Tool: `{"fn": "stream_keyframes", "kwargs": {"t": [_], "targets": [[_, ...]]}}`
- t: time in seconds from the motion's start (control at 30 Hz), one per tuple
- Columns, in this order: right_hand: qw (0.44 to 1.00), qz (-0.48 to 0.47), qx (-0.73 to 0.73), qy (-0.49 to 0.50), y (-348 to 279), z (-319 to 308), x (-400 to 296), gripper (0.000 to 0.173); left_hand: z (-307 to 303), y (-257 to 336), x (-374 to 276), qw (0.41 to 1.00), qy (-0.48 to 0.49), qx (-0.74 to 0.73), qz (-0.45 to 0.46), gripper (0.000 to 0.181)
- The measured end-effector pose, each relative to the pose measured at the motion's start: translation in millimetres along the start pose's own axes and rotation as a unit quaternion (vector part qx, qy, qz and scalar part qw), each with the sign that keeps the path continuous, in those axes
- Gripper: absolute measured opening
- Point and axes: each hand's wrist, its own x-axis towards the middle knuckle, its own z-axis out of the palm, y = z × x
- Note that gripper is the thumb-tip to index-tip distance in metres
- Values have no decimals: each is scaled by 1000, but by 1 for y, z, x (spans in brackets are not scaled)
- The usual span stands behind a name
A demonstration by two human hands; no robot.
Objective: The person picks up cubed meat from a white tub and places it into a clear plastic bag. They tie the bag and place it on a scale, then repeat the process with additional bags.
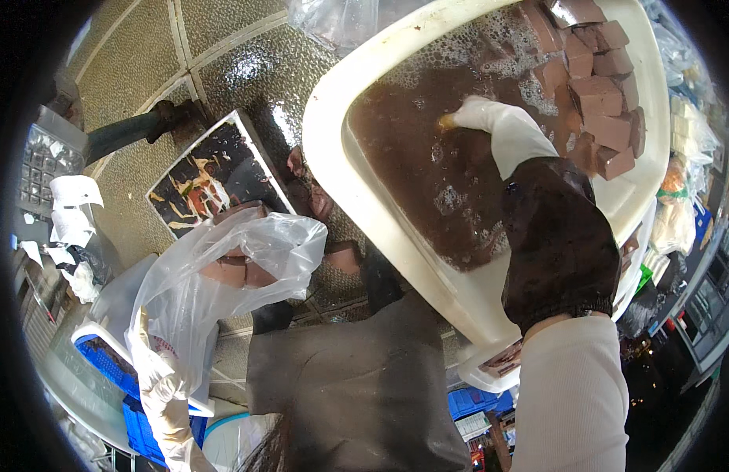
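My left hand, in a pale glove, grips the edge of a clear plastic bag. Reddish-brown blocks show inside the bag. My right hand, gloved and with a dark sleeve cover on the forearm, dips its fingertips into murky brown liquid. What those fingers touch is hidden below the surface. A large cream plastic tub holds the liquid. Several brown blocks, perhaps blood curd, are piled at the tub's right side, partly out of the liquid.
A dark-topped square box with food scraps lies on the wet tiled floor. Brown pieces lie beside the tub. Blue baskets stand at lower left. Plastic bags and goods line the right. A dark apron covers my lap.
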Motion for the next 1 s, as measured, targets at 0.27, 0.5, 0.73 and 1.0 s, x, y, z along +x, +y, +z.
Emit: {"fn": "stream_keyframes", "kwargs": {"t": [0.27,0.5,0.73,1.0], "targets": [[691,-23,720,-55,15,72,-66,50,6,-1,-8,1000,14,-6,-17,82],[548,-144,814,-129,20,75,-87,55,0,6,-26,998,-22,-23,-46,82],[913,-76,394,67,-37,68,-35,93,-11,4,-40,997,-40,-45,-44,81],[926,5,268,266,-64,70,13,97,-54,-21,-40,997,-18,-57,-54,76]]}}
